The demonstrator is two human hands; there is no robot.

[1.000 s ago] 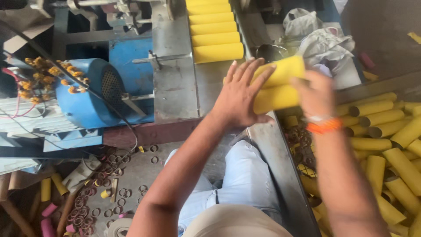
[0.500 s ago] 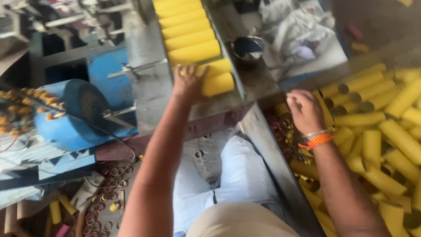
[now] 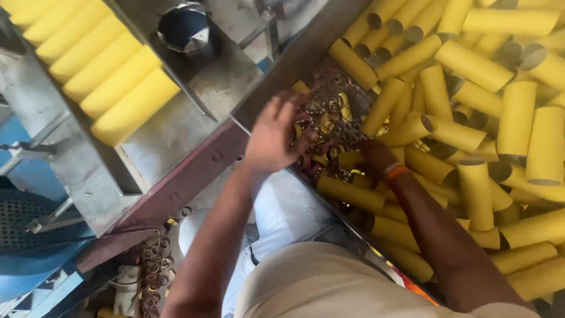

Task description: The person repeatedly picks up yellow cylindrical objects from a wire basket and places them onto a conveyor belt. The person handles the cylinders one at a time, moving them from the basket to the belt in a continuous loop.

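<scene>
My left hand [image 3: 273,134] hovers with fingers spread over the near edge of a bin, just above a patch of small metal rings [image 3: 331,111]. It holds nothing. My right hand [image 3: 375,155], with an orange band [image 3: 395,172] on the wrist, reaches down among a pile of yellow cardboard tubes [image 3: 471,123]. Its fingers are buried between tubes, so I cannot tell whether they grip one. A row of yellow tubes [image 3: 106,76] lies side by side on a grey metal tray [image 3: 170,132] at the upper left.
A dark metal cup [image 3: 183,29] stands on the tray behind the row. A blue machine [image 3: 23,235] sits at the lower left. Loose rings [image 3: 153,265] lie on the floor by my knee. The bin's metal rim [image 3: 306,56] runs diagonally between tray and pile.
My left hand has left the row of tubes on the tray and swung right to the bin's edge. My right hand has sunk into the pile. The view has shifted right.
</scene>
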